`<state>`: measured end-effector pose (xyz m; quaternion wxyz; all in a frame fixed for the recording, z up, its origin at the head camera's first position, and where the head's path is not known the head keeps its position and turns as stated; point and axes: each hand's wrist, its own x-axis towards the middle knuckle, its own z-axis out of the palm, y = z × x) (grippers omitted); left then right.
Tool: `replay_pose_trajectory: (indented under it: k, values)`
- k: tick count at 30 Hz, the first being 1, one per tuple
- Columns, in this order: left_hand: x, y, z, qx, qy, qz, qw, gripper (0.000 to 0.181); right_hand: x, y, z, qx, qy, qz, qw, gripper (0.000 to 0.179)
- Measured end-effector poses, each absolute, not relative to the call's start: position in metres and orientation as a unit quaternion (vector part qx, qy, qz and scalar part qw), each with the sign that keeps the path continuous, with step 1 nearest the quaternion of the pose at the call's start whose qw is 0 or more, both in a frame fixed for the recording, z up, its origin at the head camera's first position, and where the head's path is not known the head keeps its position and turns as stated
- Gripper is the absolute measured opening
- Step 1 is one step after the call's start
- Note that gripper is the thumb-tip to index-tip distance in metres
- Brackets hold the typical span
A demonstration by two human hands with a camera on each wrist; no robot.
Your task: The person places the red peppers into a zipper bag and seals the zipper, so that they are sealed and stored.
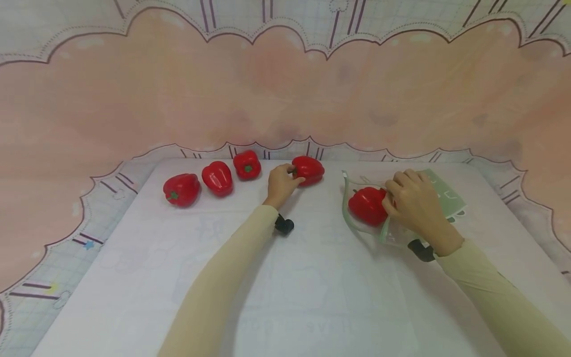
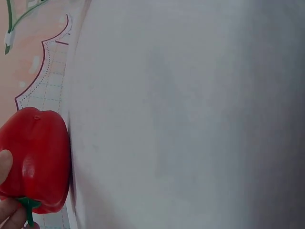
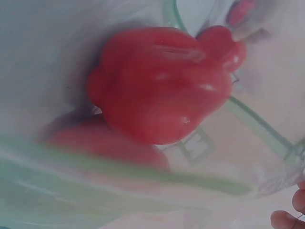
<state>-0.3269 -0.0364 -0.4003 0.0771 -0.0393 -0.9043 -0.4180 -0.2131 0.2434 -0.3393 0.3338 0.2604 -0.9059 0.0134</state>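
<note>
1 red pepper [image 1: 312,170] — stem end [image 2: 29,202] in left hand [image 1: 282,184], bag [image 1: 345,204] in right hand [image 1: 412,204]

The left sleeve [image 1: 223,277] and right sleeve [image 1: 495,290] are long, pale yellow; left camera [image 1: 284,225] and right camera [image 1: 421,250], black.

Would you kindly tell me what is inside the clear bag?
A red pepper and another red shape, blurred through the bag. Whatever the right hand covers in the head view is hidden.
</note>
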Motion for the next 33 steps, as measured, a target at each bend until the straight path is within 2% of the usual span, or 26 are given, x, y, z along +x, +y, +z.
replay_pose_trajectory:
  k: [14, 20, 28, 33]
  values:
    - [-0.338, -0.066, -0.408, -0.096, -0.888, -0.449, 0.0, 0.042, -0.214, 0.243, -0.341, 0.26, -0.907, 0.016, 0.331, 0.016]
    - [-0.335, -0.071, -0.404, -0.086, -0.889, -0.45, 0.0, 0.041, -0.215, 0.243, -0.34, 0.26, -0.908, 0.015, 0.329, 0.016]
    - [-0.322, -0.058, -0.397, -0.047, -0.899, -0.434, 0.027, 0.04, -0.214, 0.242, -0.339, 0.26, -0.907, 0.015, 0.33, 0.015]
    - [-0.321, -0.055, -0.399, -0.052, -0.897, -0.438, 0.009, 0.047, -0.213, 0.242, -0.339, 0.259, -0.907, 0.017, 0.331, 0.014]
